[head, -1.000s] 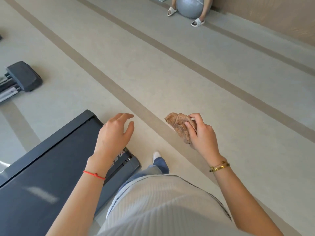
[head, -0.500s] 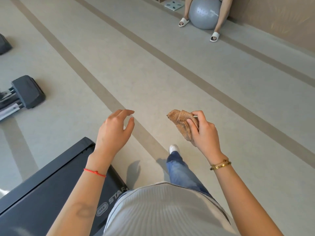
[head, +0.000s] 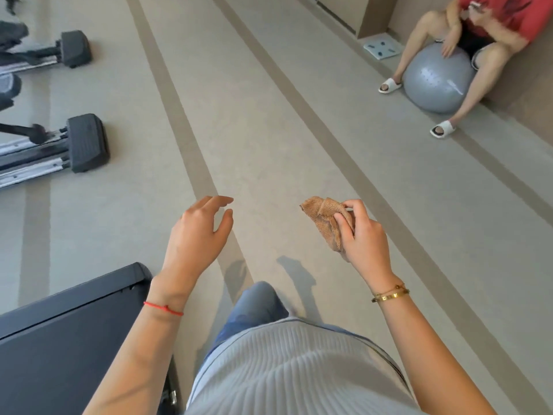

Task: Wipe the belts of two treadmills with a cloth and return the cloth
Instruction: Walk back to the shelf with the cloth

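I was walking across the gym floor (head: 269, 145), and over the last second the view had swung away from the treadmill (head: 65, 339). A second earlier its dark deck filled the near left with its end cap beside my foot; now only a near-left corner of it remained, and more open floor lay ahead. A person sitting on a grey exercise ball (head: 438, 82) had come fully into view at the far right. The feet of other machines (head: 86, 142) had slid in at the far left. My hands had kept nearly the same pose throughout.

I judged from this that I had left this treadmill and was either heading to the second one or carrying the cloth back; the pictures could not tell me which.

The cloth (head: 324, 218) was in the air in front of me, right of centre, above the floor and touching nothing else. My right hand (head: 363, 238) pinched it, thumb and fingers (head: 341, 220) curled around its bunched folds. It was crumpled into a rough wedge. Its long axis ran from a blunt tip at the far left to a tail hanging near my palm, so it pointed far and left.

My left hand (head: 196, 232) held nothing, its fingers apart and loosely bent.
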